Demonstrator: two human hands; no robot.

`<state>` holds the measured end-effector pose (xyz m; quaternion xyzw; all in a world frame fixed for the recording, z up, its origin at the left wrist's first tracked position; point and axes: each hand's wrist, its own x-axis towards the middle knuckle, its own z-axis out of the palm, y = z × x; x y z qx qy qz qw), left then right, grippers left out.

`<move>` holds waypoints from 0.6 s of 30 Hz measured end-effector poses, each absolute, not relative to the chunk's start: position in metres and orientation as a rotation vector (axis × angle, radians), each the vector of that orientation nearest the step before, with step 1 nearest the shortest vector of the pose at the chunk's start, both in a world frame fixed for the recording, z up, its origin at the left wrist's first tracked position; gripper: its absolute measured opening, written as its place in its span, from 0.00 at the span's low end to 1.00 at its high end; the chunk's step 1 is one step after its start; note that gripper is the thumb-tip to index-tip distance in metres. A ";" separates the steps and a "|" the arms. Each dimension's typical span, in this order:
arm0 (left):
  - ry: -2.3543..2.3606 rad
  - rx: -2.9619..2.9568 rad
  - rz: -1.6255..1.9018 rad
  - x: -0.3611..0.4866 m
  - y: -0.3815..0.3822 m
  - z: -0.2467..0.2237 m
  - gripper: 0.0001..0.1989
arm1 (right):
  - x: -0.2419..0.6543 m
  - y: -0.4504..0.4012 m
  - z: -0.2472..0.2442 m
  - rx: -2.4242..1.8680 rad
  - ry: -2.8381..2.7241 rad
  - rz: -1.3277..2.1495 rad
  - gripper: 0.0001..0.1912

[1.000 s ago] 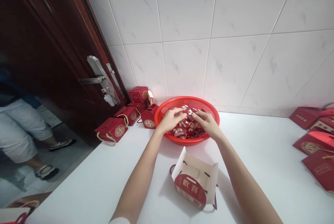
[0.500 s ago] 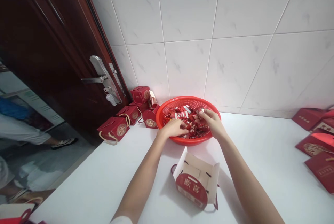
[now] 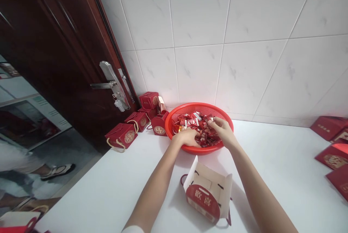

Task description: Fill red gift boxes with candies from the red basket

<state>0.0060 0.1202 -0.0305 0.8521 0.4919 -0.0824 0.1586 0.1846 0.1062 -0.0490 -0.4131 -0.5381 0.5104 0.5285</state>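
Note:
A red plastic basket stands against the tiled wall, with many red wrapped candies inside. My left hand reaches over its near left rim, fingers down among the candies, their tips hidden. At the basket's right side, my right hand pinches a dark red wrapped candy between thumb and fingers. Nearer to me lies an open box, red outside and cream inside, with its flaps up and dark red cord handles. Nothing shows inside it.
Several closed red boxes with rope handles stand left of the basket. More red boxes lie at the right edge. A brown door stands at the left. Beyond the table, a person's legs and sandal show.
My left hand has shifted slightly right and deeper among the candies. My right hand stays at the basket's right side. The view has shifted a little, and the person's foot at the left has moved.

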 end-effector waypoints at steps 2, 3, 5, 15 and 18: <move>1.391 2.439 -0.240 0.009 0.121 -0.029 0.13 | 0.185 0.107 -0.050 -0.981 -1.288 1.212 0.25; 1.387 2.444 -0.240 0.010 0.121 -0.029 0.12 | 0.185 0.106 -0.050 -0.981 -1.291 1.205 0.24; 1.383 2.458 -0.237 0.011 0.122 -0.028 0.12 | 0.185 0.106 -0.050 -0.986 -1.300 1.193 0.24; 1.404 2.487 -0.327 0.018 0.116 -0.028 0.15 | 0.186 0.104 -0.048 -1.001 -1.289 1.189 0.23; 1.387 2.489 -0.334 0.021 0.117 -0.029 0.14 | 0.186 0.104 -0.049 -1.002 -1.301 1.171 0.24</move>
